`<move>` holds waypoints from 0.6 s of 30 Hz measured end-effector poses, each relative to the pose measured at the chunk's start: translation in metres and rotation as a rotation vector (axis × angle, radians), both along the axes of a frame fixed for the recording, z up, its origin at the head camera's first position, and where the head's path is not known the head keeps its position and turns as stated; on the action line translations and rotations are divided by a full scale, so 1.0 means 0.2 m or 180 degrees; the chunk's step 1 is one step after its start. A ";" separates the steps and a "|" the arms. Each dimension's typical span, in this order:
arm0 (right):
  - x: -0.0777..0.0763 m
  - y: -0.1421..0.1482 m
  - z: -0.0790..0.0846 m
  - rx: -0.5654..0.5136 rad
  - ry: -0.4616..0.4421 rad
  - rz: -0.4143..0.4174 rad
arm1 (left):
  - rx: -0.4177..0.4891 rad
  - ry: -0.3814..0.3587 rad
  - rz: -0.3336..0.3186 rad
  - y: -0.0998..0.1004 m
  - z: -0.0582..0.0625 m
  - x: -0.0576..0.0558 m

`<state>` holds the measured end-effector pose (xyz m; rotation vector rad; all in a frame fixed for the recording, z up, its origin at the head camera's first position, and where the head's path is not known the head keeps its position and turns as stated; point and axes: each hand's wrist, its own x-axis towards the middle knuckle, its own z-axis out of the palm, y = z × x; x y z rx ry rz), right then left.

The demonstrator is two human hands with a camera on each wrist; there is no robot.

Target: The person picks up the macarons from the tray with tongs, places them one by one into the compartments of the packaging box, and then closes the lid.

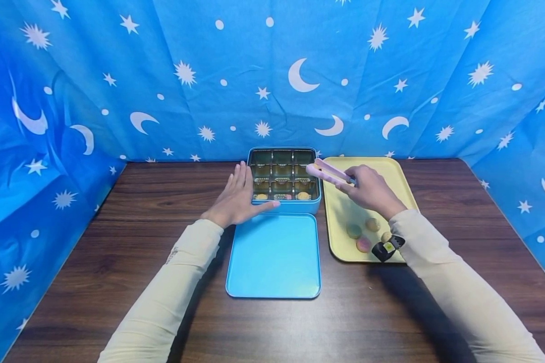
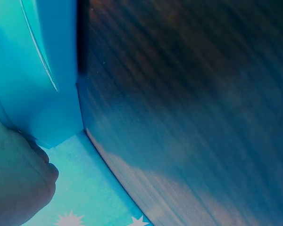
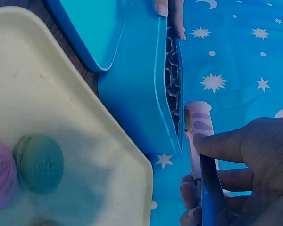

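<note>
My right hand (image 1: 370,189) grips pink tongs (image 1: 329,172) over the right rim of a blue tin (image 1: 295,207). Between the tong tips, a yellowish-brown macaron (image 3: 187,120) shows mostly hidden. Inside the tin, a divided insert holds a yellow macaron (image 1: 262,197), a pink macaron (image 1: 288,197) and an orange-yellow macaron (image 1: 303,195) in its front row. My left hand (image 1: 236,197) rests against the tin's left side, fingers straight, its thumb along the front edge. In the left wrist view that hand (image 2: 19,176) is partly cut off beside the blue wall.
A blue lid (image 1: 274,257) lies in front of the tin. To the right, a yellow tray (image 1: 338,201) carries several macarons, including a green one (image 1: 354,231) and a pink one (image 1: 364,245). A blue star-patterned curtain (image 1: 236,60) hangs right behind the wooden table (image 1: 163,186).
</note>
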<state>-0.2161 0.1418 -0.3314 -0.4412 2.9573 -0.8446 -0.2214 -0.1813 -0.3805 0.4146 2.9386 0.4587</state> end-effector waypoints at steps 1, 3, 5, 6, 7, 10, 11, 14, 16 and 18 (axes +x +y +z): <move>0.00 -0.01 0.00 -0.0002 -0.0008 0.0002 | 0.0004 0.0000 0.0004 0.00 0.00 0.00; -0.01 -0.03 -0.01 -0.0003 -0.0020 0.0008 | 0.0001 0.0004 0.0010 0.00 0.00 0.00; -0.01 -0.04 -0.01 -0.0001 -0.0047 0.0003 | -0.0004 0.0001 0.0021 0.00 0.00 0.00; -0.01 -0.05 -0.01 0.0001 -0.0054 0.0005 | -0.0015 0.0001 0.0023 0.00 0.00 0.00; -0.02 -0.06 -0.01 0.0001 -0.0058 0.0006 | -0.0022 0.0004 0.0018 0.00 0.00 0.00; -0.02 -0.07 -0.02 -0.0004 -0.0086 0.0000 | -0.0042 0.0024 0.0006 0.00 -0.01 0.00; -0.02 -0.07 -0.02 -0.0006 -0.0100 -0.0002 | -0.0041 0.0027 0.0004 0.00 -0.01 0.00; -0.03 -0.08 -0.02 -0.0002 -0.0126 -0.0015 | -0.0016 0.0020 0.0016 0.00 -0.01 0.00; -0.03 -0.08 -0.02 0.0001 -0.0135 -0.0017 | 0.0006 0.0000 0.0024 0.00 -0.01 0.00; -0.02 -0.09 -0.02 0.0007 -0.0147 -0.0020 | 0.0000 -0.0001 0.0015 0.00 -0.01 0.00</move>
